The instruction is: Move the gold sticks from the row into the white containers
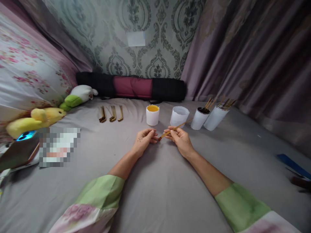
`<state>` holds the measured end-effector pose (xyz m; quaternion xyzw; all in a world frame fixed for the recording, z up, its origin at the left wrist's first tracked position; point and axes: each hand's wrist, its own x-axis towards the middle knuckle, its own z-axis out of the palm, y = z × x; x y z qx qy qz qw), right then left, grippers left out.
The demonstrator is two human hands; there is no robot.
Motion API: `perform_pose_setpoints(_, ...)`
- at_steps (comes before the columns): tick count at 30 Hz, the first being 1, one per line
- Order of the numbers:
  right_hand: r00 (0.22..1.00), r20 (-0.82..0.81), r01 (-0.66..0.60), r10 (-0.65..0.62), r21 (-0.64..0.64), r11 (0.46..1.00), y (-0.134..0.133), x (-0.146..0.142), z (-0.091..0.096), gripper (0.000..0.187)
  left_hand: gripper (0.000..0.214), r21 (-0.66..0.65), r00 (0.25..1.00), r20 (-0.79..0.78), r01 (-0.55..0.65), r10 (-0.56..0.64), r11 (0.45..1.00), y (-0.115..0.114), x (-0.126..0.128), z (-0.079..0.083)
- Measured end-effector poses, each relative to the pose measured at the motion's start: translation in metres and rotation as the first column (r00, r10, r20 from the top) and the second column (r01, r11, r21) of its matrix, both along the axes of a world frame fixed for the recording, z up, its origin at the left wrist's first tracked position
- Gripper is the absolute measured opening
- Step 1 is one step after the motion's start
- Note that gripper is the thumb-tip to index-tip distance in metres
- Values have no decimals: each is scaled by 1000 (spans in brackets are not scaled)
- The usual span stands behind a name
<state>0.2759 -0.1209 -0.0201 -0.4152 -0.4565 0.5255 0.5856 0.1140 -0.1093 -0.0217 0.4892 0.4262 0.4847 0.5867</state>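
Note:
In my right hand (179,137) is a thin amber-coloured stick (171,130) with a reddish-brown end, pinched between thumb and fingers. It slants down to the left, its darker end near my left fingertips. My left hand (145,138) is closed, thumb against the curled fingers; whether anything is inside is hidden. Beyond my left hand stands a white cup (152,118) with yellow contents. A translucent white cup (179,116) is just behind my right hand. Farther right, a white container (199,120) with a dark inside and a taller white container (215,118) hold several thin sticks.
Several bent golden rods (112,115) lie in groups at the back left. Yellow (36,121) and white-green (79,97) plush toys, plus a phone (19,150), are at left. A black and maroon rolled bag (132,87) lies along the wall. A blue object (293,165) is far right.

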Motion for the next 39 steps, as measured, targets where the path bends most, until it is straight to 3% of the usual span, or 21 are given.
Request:
perform_pose_setpoints(7, 997, 68, 26, -29, 37, 999, -1, 1, 5, 25, 24, -170, 981, 170, 119, -90, 978, -6, 5, 3)
perform_pose_setpoints(14, 988, 156, 8, -14, 38, 999, -1, 7, 12, 25, 17, -269, 903, 377, 321, -208, 908, -13, 11, 7)
perform_pose_setpoints(20, 982, 190, 13, -13, 0, 1000, -1, 14, 17, 18, 27, -231, 811, 478, 486, -337, 843, -11, 10, 5)
perform_pose_setpoints(26, 987, 162, 20, -12, -50, 999, -4, 18, 20, 14, 37, -170, 758, 465, 584, -458, 793, -9, 9, 3)
perform_pose_setpoints(39, 986, 167, 16, 2, -110, 994, -11, 17, 24, 14, 32, -210, 723, 500, 636, -477, 742, -10, 6, 1)
